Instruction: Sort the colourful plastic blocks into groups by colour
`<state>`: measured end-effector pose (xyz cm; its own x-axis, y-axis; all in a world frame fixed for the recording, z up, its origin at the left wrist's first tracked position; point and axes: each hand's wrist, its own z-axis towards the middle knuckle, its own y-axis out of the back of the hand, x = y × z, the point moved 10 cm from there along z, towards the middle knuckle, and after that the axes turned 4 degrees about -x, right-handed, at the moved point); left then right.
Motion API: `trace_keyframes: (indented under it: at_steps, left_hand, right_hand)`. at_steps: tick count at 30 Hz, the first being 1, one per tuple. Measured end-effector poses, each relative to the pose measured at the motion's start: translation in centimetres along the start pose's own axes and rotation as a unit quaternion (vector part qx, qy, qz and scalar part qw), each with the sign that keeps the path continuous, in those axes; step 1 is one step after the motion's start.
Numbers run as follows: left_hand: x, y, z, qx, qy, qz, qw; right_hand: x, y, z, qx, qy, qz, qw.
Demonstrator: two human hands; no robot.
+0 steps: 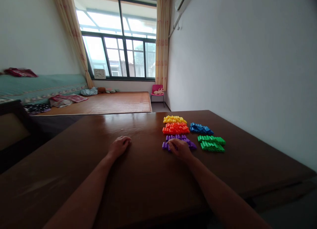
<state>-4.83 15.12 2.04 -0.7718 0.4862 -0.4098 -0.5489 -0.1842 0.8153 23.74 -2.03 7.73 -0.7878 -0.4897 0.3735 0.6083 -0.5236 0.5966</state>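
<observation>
My right hand [180, 148] reaches over rows of small purple plastic pieces [189, 144], its fingers pinched at the left end of the pile; the fingertips are partly hidden. Against the dark wooden table [143, 176], my left hand [120, 146] rests with its fingers curled in and nothing visible in them. Behind the purple pieces lie similar orange-red pieces [175, 128] and, farther back, yellow pieces [174, 119]. To the right are blue pieces [201, 128] and, nearer me, green pieces [212, 144]. Each colour lies grouped in side-by-side rows.
A white wall [242, 74] runs along the table's right side. Beyond the far edge stand a low bed with a brown mat [119, 102] and a pink chair [158, 89] holding a soft toy. A dark wooden piece of furniture [15, 130] is at the left.
</observation>
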Motion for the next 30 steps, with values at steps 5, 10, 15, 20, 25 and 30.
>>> trace_keyframes:
  at_steps: [5, 10, 15, 20, 25, 30]
  left_hand:
    - [-3.5, -2.7, -1.9, 0.078, -0.082, 0.063, 0.992]
    - [-4.1, -2.9, -2.6, 0.102, -0.083, 0.071, 0.989]
    - [-4.3, -2.6, -2.5, 0.100, -0.093, 0.065, 0.988]
    - [-4.2, -2.6, -1.8, 0.081, -0.086, 0.063, 0.991]
    - [-4.0, -3.0, -0.7, 0.104, -0.051, 0.056, 0.992]
    - [-8.4, -4.5, 0.6, 0.157, -0.089, -0.001, 0.984]
  right_hand:
    - [0.1, -1.8, -0.8, 0.043, -0.011, 0.004, 0.999]
    - [-2.8, -0.8, -0.4, 0.018, -0.095, -0.003, 0.995]
    - [-3.5, -0.1, -0.2, 0.015, -0.126, -0.004, 0.992]
    - [-1.0, -2.1, -0.3, 0.078, -0.064, -0.053, 0.994]
    - [-3.6, 2.6, 1.0, 0.027, -0.033, -0.158, 0.986]
    - [-18.4, 17.1, -3.1, -0.127, -0.261, -0.292, 0.911]
